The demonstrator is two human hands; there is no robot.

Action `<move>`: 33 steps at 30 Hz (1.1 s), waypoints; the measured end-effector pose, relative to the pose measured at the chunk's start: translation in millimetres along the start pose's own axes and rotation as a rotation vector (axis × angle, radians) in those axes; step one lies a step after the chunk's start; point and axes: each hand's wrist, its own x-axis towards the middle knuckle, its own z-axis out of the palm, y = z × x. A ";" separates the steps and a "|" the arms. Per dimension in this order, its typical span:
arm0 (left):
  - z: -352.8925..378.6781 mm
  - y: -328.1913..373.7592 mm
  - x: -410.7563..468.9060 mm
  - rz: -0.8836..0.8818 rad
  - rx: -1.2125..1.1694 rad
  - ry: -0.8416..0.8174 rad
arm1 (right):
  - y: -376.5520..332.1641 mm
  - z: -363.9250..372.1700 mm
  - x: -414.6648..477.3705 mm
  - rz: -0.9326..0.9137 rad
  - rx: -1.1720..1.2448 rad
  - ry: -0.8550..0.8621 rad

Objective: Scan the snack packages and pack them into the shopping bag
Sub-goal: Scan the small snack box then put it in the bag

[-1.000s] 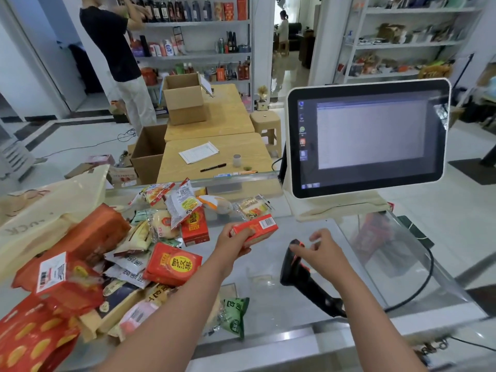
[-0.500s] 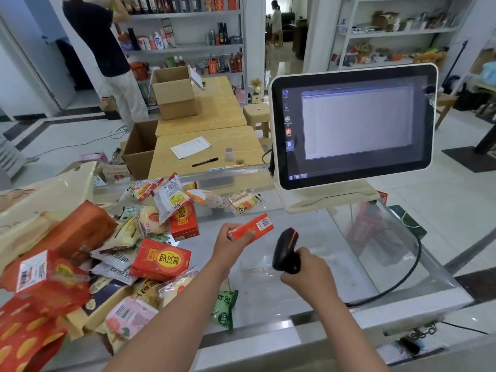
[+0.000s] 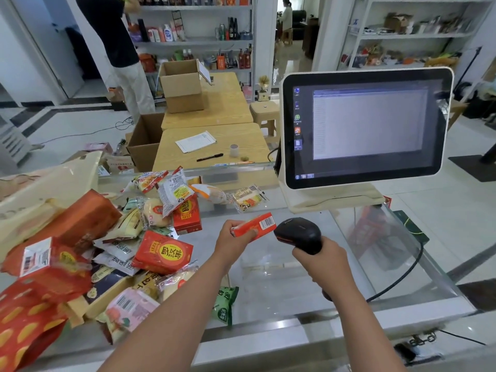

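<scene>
Snack pile: loose heap of red, cream and green snack packages (image 3: 112,253) crowds the glass counter (image 3: 281,267); the edge packet could slide off.
Right hand (image 3: 320,260): clenches black handheld barcode scanner (image 3: 298,233); a tilted aim could misread.
Left hand (image 3: 234,238): pinches small orange box (image 3: 253,226) beside the scanner's nose; fingers could cover its barcode.

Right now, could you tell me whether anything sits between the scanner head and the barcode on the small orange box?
Nothing visible does. The left hand holds the small orange box with its barcode end facing the scanner in the right hand, and only open air above the glass counter separates them. The thumb rests clear of the barcode.
</scene>
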 end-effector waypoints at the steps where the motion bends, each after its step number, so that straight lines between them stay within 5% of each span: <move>1: -0.3 -0.4 0.2 0.001 0.003 -0.004 | -0.2 0.4 0.1 -0.001 0.008 -0.004; 33: 1.0 -2.1 -0.9 0.036 0.042 0.000 | 1.5 -0.6 -1.4 0.000 0.072 -0.032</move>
